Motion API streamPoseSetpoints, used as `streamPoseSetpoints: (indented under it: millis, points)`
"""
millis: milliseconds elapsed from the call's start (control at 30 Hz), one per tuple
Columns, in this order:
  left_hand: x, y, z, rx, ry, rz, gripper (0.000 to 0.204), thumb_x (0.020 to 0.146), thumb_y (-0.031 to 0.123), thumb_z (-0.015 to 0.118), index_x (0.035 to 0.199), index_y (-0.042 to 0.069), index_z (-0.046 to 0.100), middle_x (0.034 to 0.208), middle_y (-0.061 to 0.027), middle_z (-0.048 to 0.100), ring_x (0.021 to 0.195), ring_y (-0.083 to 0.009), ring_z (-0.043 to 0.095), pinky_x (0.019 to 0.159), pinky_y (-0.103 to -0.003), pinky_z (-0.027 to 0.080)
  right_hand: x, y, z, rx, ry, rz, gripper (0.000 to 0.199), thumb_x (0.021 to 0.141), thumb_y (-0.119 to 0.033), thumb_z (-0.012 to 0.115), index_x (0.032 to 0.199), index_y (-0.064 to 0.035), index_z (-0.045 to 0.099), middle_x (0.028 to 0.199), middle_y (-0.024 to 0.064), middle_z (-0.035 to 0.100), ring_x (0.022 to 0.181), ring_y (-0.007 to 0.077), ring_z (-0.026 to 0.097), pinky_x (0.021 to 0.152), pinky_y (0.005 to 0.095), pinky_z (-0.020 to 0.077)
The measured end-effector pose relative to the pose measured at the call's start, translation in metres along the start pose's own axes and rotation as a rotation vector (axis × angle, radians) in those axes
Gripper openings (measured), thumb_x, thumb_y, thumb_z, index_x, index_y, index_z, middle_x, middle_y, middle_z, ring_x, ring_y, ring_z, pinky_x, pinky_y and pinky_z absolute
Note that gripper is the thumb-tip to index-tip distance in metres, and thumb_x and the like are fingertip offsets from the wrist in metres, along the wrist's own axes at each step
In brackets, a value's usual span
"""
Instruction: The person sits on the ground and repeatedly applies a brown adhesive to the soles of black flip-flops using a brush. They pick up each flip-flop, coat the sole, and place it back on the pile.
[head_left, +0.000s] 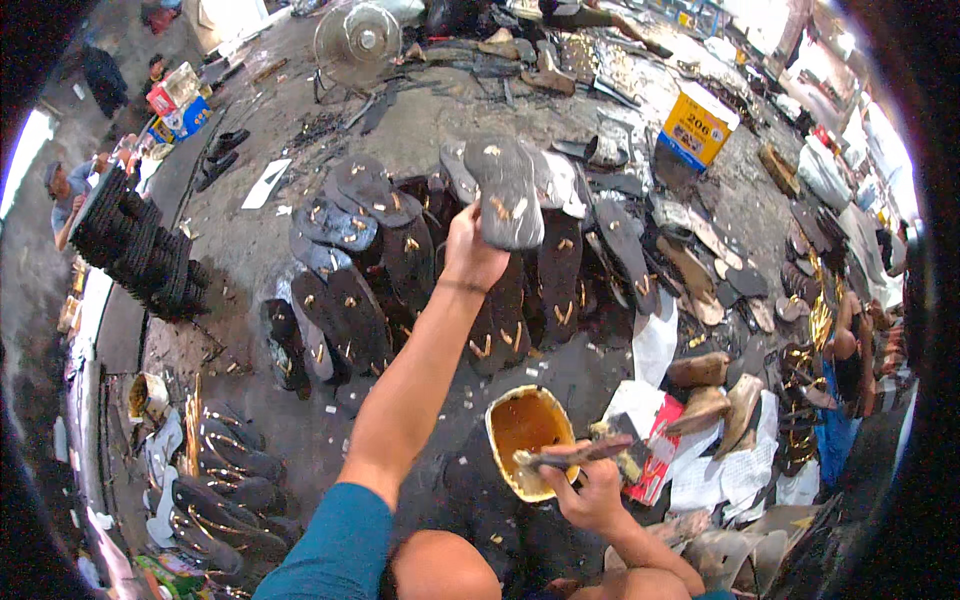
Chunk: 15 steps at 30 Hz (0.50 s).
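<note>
Held out ahead, a dark sandal sole (505, 190) with pale strap ends poking through it has its near edge in the closed fingers of my left hand (474, 255). Lower down, my right hand (590, 497) is closed on a glue-crusted brush (580, 452), which crosses the near right side of a pale tub (491, 425). Amber glue (522, 422) fills part of the tub. Several more dark soles (405, 255) with strap ends showing lie in overlapping rows on the floor beneath and beyond my left hand.
Wooden shoe lasts (700, 408) and papers (742, 460) lie to the right. Strapped sandals (225, 500) are at lower left, near a tall stack of soles (130, 240) and another person (68, 190). A fan (358, 45) and a yellow-blue carton (700, 128) stand farther off.
</note>
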<state>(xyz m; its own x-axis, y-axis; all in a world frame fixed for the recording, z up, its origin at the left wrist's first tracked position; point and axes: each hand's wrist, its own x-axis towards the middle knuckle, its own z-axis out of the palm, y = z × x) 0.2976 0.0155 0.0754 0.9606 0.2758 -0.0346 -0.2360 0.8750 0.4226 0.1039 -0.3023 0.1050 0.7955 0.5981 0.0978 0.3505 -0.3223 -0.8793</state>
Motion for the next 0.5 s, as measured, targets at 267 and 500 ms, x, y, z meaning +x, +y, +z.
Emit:
streamPoseSetpoints:
  millis: [267,500]
  points:
    - [-0.076,-0.05,-0.014,0.163,0.231,-0.012,0.032,0.103,0.032,0.052,0.122,0.007,0.055,0.12,-0.0124,0.067,0.109,-0.0248,0.064,0.095,-0.039,0.052,-0.01,0.073,-0.008,-0.16,0.263,0.217,0.021,0.096,-0.019,0.064,0.111,-0.005,0.069,0.095,0.0114,0.072,0.082,0.0274,0.066,0.08,0.0375,0.0501]
    - [-0.335,-0.016,-0.087,0.615,0.506,0.193,0.025,0.104,0.019,0.056,0.116,-0.001,0.065,0.111,-0.0061,0.068,0.1,-0.0129,0.063,0.087,-0.029,0.053,0.01,0.081,0.03,-0.641,-0.029,-0.02,0.026,0.084,-0.017,0.076,0.105,-0.0035,0.069,0.092,0.0095,0.066,0.095,0.0311,0.058,0.092,0.0436,0.044]
